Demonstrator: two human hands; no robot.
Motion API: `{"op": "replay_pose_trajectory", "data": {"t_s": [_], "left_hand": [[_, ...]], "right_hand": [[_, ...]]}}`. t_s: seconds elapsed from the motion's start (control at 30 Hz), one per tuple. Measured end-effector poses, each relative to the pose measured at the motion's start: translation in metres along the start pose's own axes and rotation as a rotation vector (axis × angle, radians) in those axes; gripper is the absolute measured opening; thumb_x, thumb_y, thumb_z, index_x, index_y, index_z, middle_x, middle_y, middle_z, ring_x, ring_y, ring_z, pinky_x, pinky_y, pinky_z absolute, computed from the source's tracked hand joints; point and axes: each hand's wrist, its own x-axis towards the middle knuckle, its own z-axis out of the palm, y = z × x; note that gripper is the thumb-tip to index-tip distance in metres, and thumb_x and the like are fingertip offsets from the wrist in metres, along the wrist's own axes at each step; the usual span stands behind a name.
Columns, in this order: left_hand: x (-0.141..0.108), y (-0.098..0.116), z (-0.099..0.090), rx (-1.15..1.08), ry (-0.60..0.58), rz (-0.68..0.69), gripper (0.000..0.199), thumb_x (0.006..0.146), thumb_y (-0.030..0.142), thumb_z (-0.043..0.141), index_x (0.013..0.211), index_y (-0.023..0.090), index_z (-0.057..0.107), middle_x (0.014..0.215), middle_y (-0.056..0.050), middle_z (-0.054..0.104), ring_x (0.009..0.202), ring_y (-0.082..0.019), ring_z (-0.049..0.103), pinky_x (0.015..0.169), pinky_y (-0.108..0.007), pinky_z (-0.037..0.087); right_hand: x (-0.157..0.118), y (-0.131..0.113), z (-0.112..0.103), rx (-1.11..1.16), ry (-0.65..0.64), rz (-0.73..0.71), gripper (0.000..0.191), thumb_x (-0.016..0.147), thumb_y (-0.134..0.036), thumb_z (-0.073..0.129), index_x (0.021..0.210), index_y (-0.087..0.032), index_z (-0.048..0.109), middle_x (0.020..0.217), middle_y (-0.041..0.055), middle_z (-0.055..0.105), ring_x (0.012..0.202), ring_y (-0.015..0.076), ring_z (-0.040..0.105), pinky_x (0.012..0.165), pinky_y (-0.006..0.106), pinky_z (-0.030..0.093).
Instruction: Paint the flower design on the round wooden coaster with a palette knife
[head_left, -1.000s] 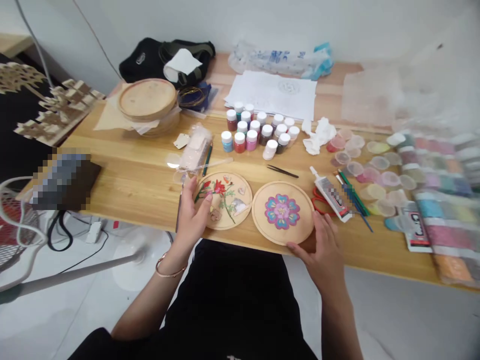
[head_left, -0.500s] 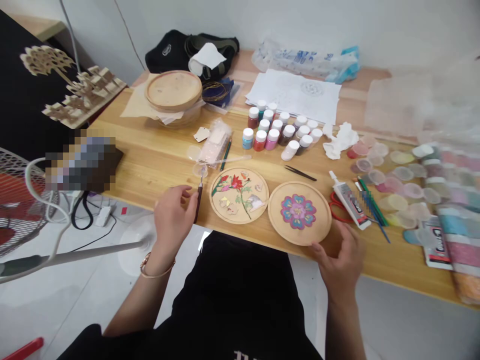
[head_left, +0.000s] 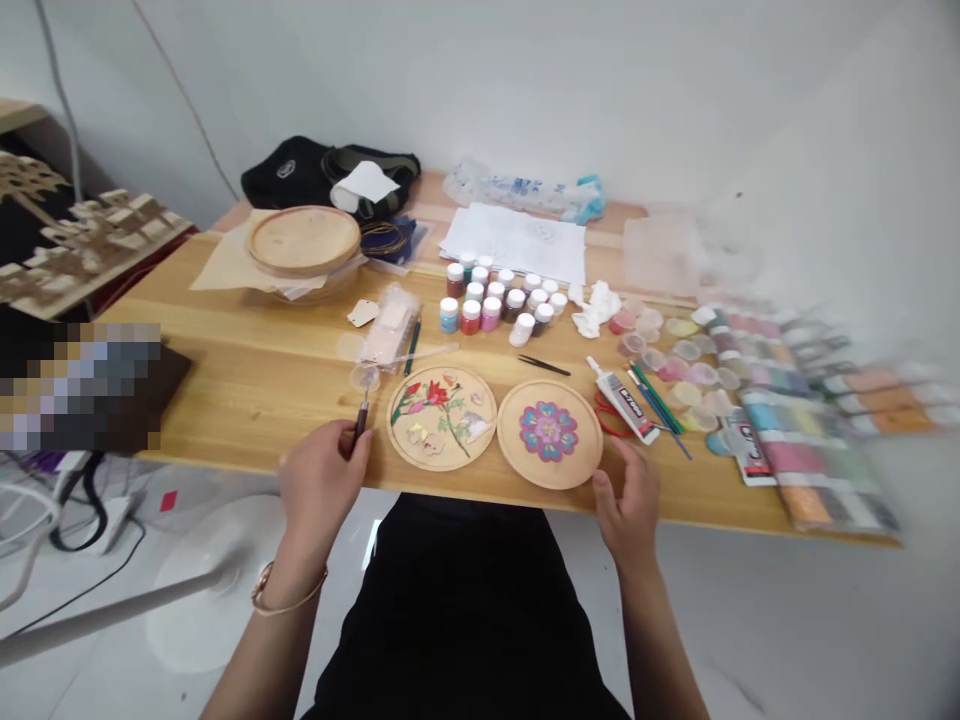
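Observation:
My left hand (head_left: 324,478) is at the table's front edge, its thumb and fingers closed on the dark handle of a small tool (head_left: 361,418) whose metal tip points at a little clear cup (head_left: 365,376). Right of it lies a round wooden plate with red flowers and green stems (head_left: 442,418). A second round plate with a blue and pink flower (head_left: 550,434) touches or nearly touches the first. At that plate's right rim is my right hand (head_left: 630,500), fingers apart and holding nothing.
Paint bottles (head_left: 491,312) stand behind the plates, with black tweezers (head_left: 544,365) nearer. To the right lie a glue tube (head_left: 627,402), red scissors (head_left: 611,415), pencils and small cups. Stacked round plates (head_left: 304,240) sit at back left.
My left hand has closed on the tool handle, beside which it was open before. The camera view has turned right and up. My right hand remains by the flower plate.

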Motion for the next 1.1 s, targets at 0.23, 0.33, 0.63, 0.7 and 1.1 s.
{"op": "replay_pose_trajectory", "data": {"t_s": [0.23, 0.33, 0.63, 0.7, 1.1], "left_hand": [[0.003, 0.010, -0.008, 0.083, -0.160, -0.122, 0.040, 0.083, 0.051, 0.042, 0.092, 0.022, 0.066, 0.079, -0.008, 0.070, 0.086, -0.031, 0.069, 0.074, -0.039, 0.041], [0.003, 0.010, -0.006, 0.089, -0.158, -0.117, 0.041, 0.082, 0.052, 0.040, 0.091, 0.021, 0.066, 0.079, -0.009, 0.070, 0.087, -0.032, 0.069, 0.074, -0.039, 0.040], [-0.010, 0.021, -0.017, -0.208, -0.073, -0.066, 0.041, 0.076, 0.057, 0.054, 0.089, 0.021, 0.069, 0.071, -0.003, 0.067, 0.067, -0.022, 0.060, 0.069, -0.035, 0.042], [-0.011, 0.048, -0.016, -0.374, -0.110, 0.051, 0.038, 0.076, 0.055, 0.058, 0.088, 0.021, 0.069, 0.073, -0.002, 0.068, 0.068, -0.020, 0.060, 0.069, -0.032, 0.044], [0.035, 0.261, 0.066, -0.683, -0.719, 0.245, 0.014, 0.091, 0.023, 0.067, 0.078, 0.016, 0.067, 0.062, 0.004, 0.060, 0.061, -0.012, 0.057, 0.062, -0.025, 0.043]], "right_hand": [[0.000, -0.002, 0.003, 0.023, 0.008, 0.023, 0.044, 0.100, -0.048, 0.050, 0.133, -0.020, 0.059, 0.122, 0.0140, 0.067, 0.115, 0.0273, 0.062, 0.098, 0.048, 0.050], [0.001, -0.003, 0.004, 0.030, 0.009, 0.019, 0.041, 0.100, -0.046, 0.052, 0.130, -0.019, 0.061, 0.119, 0.0140, 0.068, 0.112, 0.0268, 0.062, 0.097, 0.047, 0.050], [0.012, -0.051, -0.008, 0.192, 0.099, 0.142, 0.021, 0.096, -0.036, 0.061, 0.105, -0.022, 0.073, 0.099, 0.0081, 0.076, 0.094, 0.0217, 0.070, 0.087, 0.039, 0.056], [0.023, -0.073, -0.008, 0.386, -0.016, 0.258, 0.023, 0.096, -0.039, 0.060, 0.103, -0.023, 0.075, 0.098, 0.0074, 0.077, 0.093, 0.0214, 0.072, 0.087, 0.038, 0.058], [0.106, -0.068, 0.007, 0.745, -0.215, 0.709, 0.069, 0.071, -0.065, 0.068, 0.119, -0.016, 0.067, 0.075, 0.0055, 0.076, 0.061, 0.0179, 0.069, 0.059, 0.032, 0.054]]}}
